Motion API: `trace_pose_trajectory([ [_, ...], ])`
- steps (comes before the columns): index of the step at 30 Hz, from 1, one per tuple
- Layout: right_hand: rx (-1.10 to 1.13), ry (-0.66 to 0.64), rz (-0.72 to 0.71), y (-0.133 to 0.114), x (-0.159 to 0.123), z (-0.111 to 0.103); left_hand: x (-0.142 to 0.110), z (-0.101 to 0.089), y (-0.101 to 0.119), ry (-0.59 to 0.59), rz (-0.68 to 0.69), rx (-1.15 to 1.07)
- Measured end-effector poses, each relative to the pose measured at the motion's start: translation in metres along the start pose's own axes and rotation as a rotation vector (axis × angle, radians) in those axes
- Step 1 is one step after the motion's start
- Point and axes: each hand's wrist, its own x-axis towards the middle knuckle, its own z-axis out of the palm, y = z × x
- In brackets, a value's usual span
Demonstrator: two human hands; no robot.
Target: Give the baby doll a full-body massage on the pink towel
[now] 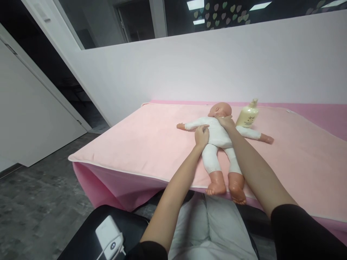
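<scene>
"Where's the doll [219, 133] from where you stand?"

"On the pale pink blanket [130, 139], right of the middle, head at the far end and feet at the near edge. Its arms stretch out left and right."

"And the left hand [202, 136]?"

"Against the left side of its white torso, fingers curled in. I can't tell whether they grip, as they're partly hidden."

"The right hand [226, 122]?"

"Farther up, touching the upper chest just below the chin. Thumb and fingers look parted, open rather than closed, though I can't tell how hard they press."

"Is the head straight?"

"Turned, with an ear showing (rather lifelike, that ear)."

"What's beside it?"

"A pale yellow pump bottle [247, 115], to the right of the head and just beyond the doll's right-hand arm as I see it. The white wall [189, 68] rises at the far side."

"Anything near us?"

"Low on the left, a white device [108, 234] with a cable lies on a black seat [89, 231]."
</scene>
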Motion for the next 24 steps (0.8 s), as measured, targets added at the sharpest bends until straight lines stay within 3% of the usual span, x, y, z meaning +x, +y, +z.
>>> trace_pose_trajectory([
  [24,-0.019,-0.095,-0.08,0.0073,0.0069,-0.0016,0.0019,0.0002,0.0002,0.006,-0.039,-0.067],
])
